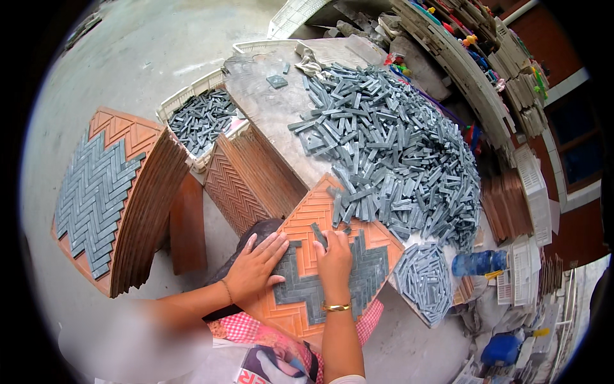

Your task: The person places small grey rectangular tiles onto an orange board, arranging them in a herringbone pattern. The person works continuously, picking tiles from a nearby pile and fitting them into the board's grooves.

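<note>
An orange herringbone-grooved tray (279, 323) lies tilted across my lap, against the table's near edge. Dark grey stone strips (300, 272) fill part of its grooves, while other grooves show bare orange. My left hand (257, 267) rests flat with its fingers stretched over the tray's left part, beside the laid strips. Between the fingers of my right hand (335, 264) is a single grey stone strip (318, 234), held at a slant above the grooves. A second short grey piece lies by that hand's fingertips.
A big heap of loose grey strips (396, 150) covers the table (262, 96). At left stands a stack of trays (144, 214), its top one mostly filled. Nearby are a white crate (192, 86) of strips and more brown trays (246, 173). A blue water bottle (478, 263) lies at right.
</note>
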